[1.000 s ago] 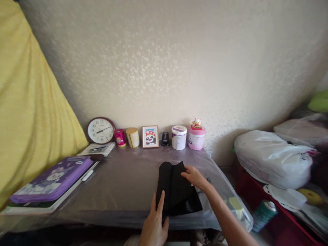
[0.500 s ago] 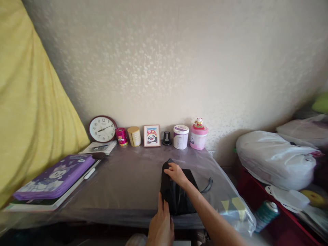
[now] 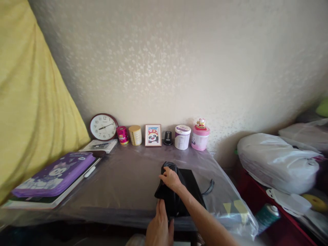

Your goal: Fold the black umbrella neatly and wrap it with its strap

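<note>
A piece of glossy black fabric [image 3: 171,205], loosely folded and with a pointed corner sticking out on its left, lies near the front edge of the table. My right hand [image 3: 170,178] is closed on its upper end, fingers bent into the cloth. Lower down, my left hand [image 3: 159,222] grips the near left edge between thumb and straight fingers. A flat black part [image 3: 193,186] spreads out to the right, partly behind my right forearm. Beyond it lies a dark grey strap loop [image 3: 210,187]. I cannot tell what kind of item the fabric is.
Along the wall stand a clock [image 3: 104,127], a pink can [image 3: 122,135], a yellow-lidded can [image 3: 135,135], a panda picture frame [image 3: 153,135] and two tubs [image 3: 182,137]. A purple case [image 3: 55,176] rests on books at left. Bags [image 3: 276,162] are piled at right.
The upper end of the black fabric has been pulled left and bunched, and a corner now juts out to the left. My right hand has moved slightly left and toward me.
</note>
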Demonstrator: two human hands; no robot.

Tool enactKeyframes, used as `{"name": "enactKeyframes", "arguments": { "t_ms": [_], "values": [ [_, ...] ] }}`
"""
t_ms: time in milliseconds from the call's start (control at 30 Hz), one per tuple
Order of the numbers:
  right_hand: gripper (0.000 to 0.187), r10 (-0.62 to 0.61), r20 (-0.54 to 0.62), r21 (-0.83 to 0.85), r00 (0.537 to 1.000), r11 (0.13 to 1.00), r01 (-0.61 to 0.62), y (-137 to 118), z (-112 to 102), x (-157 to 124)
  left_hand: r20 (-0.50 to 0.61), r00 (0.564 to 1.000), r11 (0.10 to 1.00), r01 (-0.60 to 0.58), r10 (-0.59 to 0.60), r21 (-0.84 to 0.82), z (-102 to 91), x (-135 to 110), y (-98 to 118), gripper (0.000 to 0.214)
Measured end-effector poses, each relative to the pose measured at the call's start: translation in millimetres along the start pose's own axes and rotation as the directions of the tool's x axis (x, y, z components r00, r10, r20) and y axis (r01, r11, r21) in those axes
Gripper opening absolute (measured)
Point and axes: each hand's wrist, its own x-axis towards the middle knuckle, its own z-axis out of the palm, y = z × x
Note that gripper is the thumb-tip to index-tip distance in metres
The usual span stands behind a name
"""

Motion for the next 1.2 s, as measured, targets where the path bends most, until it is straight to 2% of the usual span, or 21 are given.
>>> {"name": "enactKeyframes", "arguments": {
  "t_ms": [67,167,300,467,600,667,767,867,967,1033,1133,1200],
  "values": [
    [0.037,-0.001,0.000,-0.017,1.000,1.000,0.001,0,2,0,-0.077,0.997,1.000,-0.020,0.018,-0.016,3.1,-2,-7,0.051],
    [0.036,-0.016,-0.002,-0.043,1.000,0.999,0.015,0,3,0,-0.221,0.974,0.998,-0.035,0.046,0.054,0.1,-4,-12,0.037],
    [0.035,-0.023,0.012,-0.068,1.000,0.997,0.024,-4,2,-3,-0.304,0.927,0.972,-0.179,0.218,0.152,-8.2,2,-7,0.030],
    [0.031,-0.053,0.006,-0.073,0.999,0.996,0.053,-7,0,-5,-0.290,0.875,0.920,-0.343,0.387,0.192,6.5,16,-8,0.063],
    [0.027,-0.169,0.045,-0.003,0.985,0.986,0.169,-4,-3,-13,-0.275,0.886,0.924,-0.329,0.373,0.195,22.3,21,-14,0.069],
    [0.023,-0.280,0.021,-0.020,0.960,0.960,0.281,1,-6,-21,-0.252,0.896,0.927,-0.326,0.365,0.185,25.6,21,-16,0.067],
    [0.022,-0.463,-0.033,-0.114,0.886,0.882,0.457,11,-9,-30,-0.203,0.908,0.928,-0.337,0.366,0.161,27.3,22,-17,0.064],
    [0.023,-0.547,-0.040,-0.172,0.836,0.828,0.534,25,-11,-24,-0.196,0.919,0.938,-0.320,0.342,0.135,29.9,21,-13,0.068],
    [0.022,-0.557,-0.047,-0.213,0.829,0.817,0.536,38,-9,-1,-0.225,0.932,0.957,-0.260,0.284,0.130,33.9,19,-7,0.074],
    [0.023,-0.531,-0.048,-0.237,0.846,0.829,0.507,44,-8,16,-0.222,0.939,0.962,-0.238,0.262,0.130,35.4,19,-5,0.074],
    [0.026,-0.415,-0.130,-0.279,0.901,0.887,0.368,48,-7,32,-0.151,0.946,0.955,-0.271,0.287,0.121,33.8,19,-7,0.073],
    [0.027,-0.361,-0.218,-0.297,0.907,0.910,0.290,48,-8,32,-0.117,0.949,0.953,-0.281,0.294,0.114,31.0,19,-8,0.072]
  ]
}}
